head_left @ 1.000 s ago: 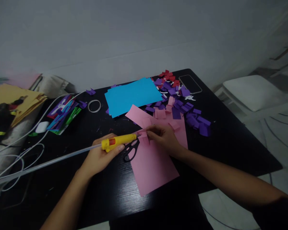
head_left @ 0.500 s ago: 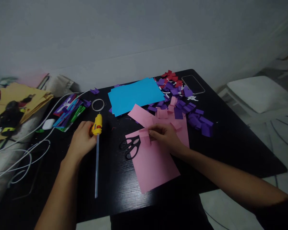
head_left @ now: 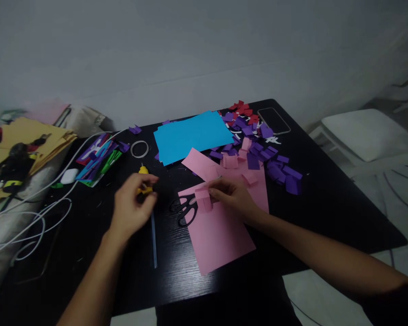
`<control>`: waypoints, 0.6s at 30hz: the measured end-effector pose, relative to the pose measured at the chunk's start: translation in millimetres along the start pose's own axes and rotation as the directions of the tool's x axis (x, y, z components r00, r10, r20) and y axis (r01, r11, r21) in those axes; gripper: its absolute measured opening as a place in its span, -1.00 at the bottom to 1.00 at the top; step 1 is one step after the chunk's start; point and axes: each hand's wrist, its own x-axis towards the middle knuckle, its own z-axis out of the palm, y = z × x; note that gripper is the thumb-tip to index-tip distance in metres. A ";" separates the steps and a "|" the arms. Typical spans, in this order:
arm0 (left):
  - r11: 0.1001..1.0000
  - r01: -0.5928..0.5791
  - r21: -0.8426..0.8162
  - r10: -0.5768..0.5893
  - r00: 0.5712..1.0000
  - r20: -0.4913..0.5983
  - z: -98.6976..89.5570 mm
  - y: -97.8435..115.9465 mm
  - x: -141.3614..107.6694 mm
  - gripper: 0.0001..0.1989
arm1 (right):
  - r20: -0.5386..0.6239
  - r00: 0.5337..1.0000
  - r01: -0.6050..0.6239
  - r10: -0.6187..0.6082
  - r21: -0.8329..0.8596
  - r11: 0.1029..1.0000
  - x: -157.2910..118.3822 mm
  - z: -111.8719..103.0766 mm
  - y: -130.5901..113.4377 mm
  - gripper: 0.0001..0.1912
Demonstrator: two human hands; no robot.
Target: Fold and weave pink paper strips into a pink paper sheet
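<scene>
The yellow glue gun (head_left: 143,170) is in my left hand (head_left: 132,203), partly hidden by curled fingers and thumb. A clear glue stick (head_left: 154,242) extends from it toward the table's front edge. My right hand (head_left: 229,194) pinches a small folded pink paper piece (head_left: 204,200) above a large pink sheet (head_left: 221,240). Black-handled scissors (head_left: 186,209) lie at that sheet's left edge, their blades hidden by pink paper. Beyond my right hand are more folded pink pieces (head_left: 230,161) and a pink strip (head_left: 199,162).
Blue sheets (head_left: 193,136) lie at the back of the black table (head_left: 313,217). Purple pieces (head_left: 277,172), red scraps (head_left: 241,107) and a phone-like dark object (head_left: 274,120) are right. A tape ring (head_left: 139,149), coloured strips (head_left: 100,158) and white cables (head_left: 42,219) are left.
My left hand has moved right with the glue gun, whose angle has changed. The folded pink piece in my right hand has shifted slightly left.
</scene>
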 end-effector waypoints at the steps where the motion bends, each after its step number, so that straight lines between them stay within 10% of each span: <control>1: 0.989 -0.005 -0.147 0.017 0.997 0.081 9.3 11.6 -4.5 -0.66 | 0.008 1.000 -0.004 0.004 0.003 1.000 -0.2 0.0 0.7 -0.75; 8: 0.762 0.234 -0.603 -0.002 0.933 0.360 61.6 41.8 -25.5 -0.55 | 0.047 0.999 0.004 -0.004 0.013 1.000 -2.4 1.7 4.5 -0.78; 12: 0.568 0.380 -0.730 -0.066 0.905 0.420 64.6 42.2 -26.1 -0.65 | 0.081 0.996 0.035 -0.038 0.038 0.999 -3.4 2.7 3.1 -0.81; 18: 0.538 0.389 -0.748 -0.104 0.911 0.399 61.8 47.3 -23.3 -0.77 | 0.081 0.996 0.041 -0.043 0.028 0.999 -4.2 2.0 2.4 -0.84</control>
